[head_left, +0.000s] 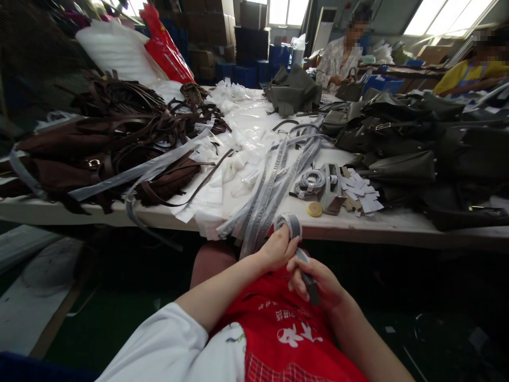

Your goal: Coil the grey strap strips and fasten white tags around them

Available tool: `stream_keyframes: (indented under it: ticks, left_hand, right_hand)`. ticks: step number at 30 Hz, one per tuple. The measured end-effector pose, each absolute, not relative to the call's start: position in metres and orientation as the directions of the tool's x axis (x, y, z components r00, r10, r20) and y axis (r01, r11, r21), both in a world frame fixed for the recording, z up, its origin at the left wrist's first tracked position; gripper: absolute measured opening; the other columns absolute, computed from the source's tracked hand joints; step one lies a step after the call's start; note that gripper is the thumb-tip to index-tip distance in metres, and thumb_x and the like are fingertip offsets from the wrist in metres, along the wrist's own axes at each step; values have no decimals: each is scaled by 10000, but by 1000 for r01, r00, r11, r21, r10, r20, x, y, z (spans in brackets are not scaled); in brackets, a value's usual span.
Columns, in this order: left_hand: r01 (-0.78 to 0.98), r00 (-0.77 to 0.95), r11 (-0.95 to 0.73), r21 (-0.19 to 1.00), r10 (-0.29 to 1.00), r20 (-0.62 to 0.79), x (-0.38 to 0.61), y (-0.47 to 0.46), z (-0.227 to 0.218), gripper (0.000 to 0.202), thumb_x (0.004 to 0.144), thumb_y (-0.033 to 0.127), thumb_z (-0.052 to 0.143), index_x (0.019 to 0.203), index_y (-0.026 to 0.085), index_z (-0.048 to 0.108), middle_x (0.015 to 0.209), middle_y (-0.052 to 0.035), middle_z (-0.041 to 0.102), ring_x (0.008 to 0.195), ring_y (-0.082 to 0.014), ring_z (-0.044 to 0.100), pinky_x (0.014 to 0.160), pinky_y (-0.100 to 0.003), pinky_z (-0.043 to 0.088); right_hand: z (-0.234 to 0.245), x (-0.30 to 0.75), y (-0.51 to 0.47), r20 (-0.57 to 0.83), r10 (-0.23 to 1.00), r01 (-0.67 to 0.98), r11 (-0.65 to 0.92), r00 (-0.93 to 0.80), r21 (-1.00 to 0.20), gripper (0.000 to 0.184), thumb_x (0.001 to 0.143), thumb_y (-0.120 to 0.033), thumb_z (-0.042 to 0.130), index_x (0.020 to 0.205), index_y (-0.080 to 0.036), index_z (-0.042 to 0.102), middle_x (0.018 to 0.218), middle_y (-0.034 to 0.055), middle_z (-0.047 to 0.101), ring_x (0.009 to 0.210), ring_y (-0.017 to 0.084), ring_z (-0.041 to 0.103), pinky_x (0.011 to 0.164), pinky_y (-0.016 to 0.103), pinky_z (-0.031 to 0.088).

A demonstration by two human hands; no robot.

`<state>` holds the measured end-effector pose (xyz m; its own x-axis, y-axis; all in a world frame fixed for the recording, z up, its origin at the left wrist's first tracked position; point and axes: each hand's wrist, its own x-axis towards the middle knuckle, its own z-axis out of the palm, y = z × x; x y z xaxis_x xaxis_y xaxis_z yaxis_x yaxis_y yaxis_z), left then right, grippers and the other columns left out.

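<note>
Over my lap, just in front of the table edge, my left hand (277,248) is closed around a rolled grey strap (295,225) in a clear plastic wrap. Close beside it, my right hand (318,281) grips the strap's loose end (311,289), with the fingers curled round it. Several more plastic-wrapped grey straps (264,196) lie lengthwise on the table ahead of my hands. To their right are a coiled grey strap (310,182), a grey tape dispenser (331,188) and a round yellow disc (314,209).
Brown bags with straps (79,140) are heaped at left. Dark grey-green bags (401,138) cover the right side. White paper tags (361,192) lie by the dispenser. Clear plastic (246,143) spreads mid-table. Two people (338,61) work across the table.
</note>
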<state>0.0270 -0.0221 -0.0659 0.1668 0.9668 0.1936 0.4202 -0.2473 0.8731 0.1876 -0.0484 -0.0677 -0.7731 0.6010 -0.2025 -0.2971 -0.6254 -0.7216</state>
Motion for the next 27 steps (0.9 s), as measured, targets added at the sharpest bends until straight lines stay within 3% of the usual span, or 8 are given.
stream_keyframes:
  ticks: [5,10,14,16,18,22,24,27]
  left_hand:
    - [564,456,-463,683,865,210,20,-36,-67,192,824,252,468,990,156,466,903,-102,582,837,-263,574,776,-390,480]
    - [690,378,-324,647,924,60,25,-34,-70,199,919,347,413,889,177,514,814,-71,586,747,-224,571,691,-339,443]
    - [617,306,-103,780,945,-118,22,-32,-74,317,898,449,473,712,194,506,664,-15,531,627,-174,524,590,-294,377]
    - [443,318,115,889,907,-275,20,-33,-76,394,883,515,474,659,192,495,577,8,490,521,-142,474,522,-275,346]
    - [200,402,353,914,821,-405,18,-35,-78,468,868,598,462,675,179,539,508,20,476,436,-125,438,473,-265,334]
    - [-143,523,576,805,734,-433,15,-39,-84,538,834,660,478,627,171,560,385,42,408,342,-108,372,460,-269,362]
    - [-155,528,600,785,722,-447,13,-39,-89,577,830,691,467,566,181,518,370,42,387,335,-100,343,468,-276,376]
    - [-26,398,500,866,800,-450,13,-35,-100,569,827,714,468,672,176,567,495,2,523,439,-136,452,527,-291,419]
  right_hand:
    - [-57,197,-39,-217,593,-417,-739,-775,-529,245,918,-308,581,975,-125,735,487,-80,499,349,39,359,666,217,510]
    - [-39,205,-36,-223,671,-447,-669,-707,-594,581,985,-568,383,1055,-115,739,518,-43,525,369,70,380,671,265,524]
    - [-23,228,-24,80,936,-383,-62,-342,-922,534,963,-604,410,1051,-196,744,650,27,642,596,169,576,779,347,518]
    - [-26,235,-15,298,917,-34,300,-266,-953,369,901,-520,593,1082,-231,734,909,72,715,897,250,627,937,419,466]
    - [-37,234,-10,328,855,283,456,-401,-844,364,836,-449,702,1135,-242,712,1146,99,687,1115,307,567,1043,476,386]
    - [-76,214,-21,-27,781,364,259,-624,-895,384,948,-506,521,1159,-203,628,1076,116,697,969,273,634,877,416,488]
    - [-96,205,-29,-109,777,324,127,-620,-938,410,990,-536,412,1132,-192,584,987,102,703,855,243,654,773,362,504]
    - [-116,201,-33,-141,793,393,133,-593,-910,421,989,-555,398,1064,-181,576,956,110,699,848,256,656,767,352,484]
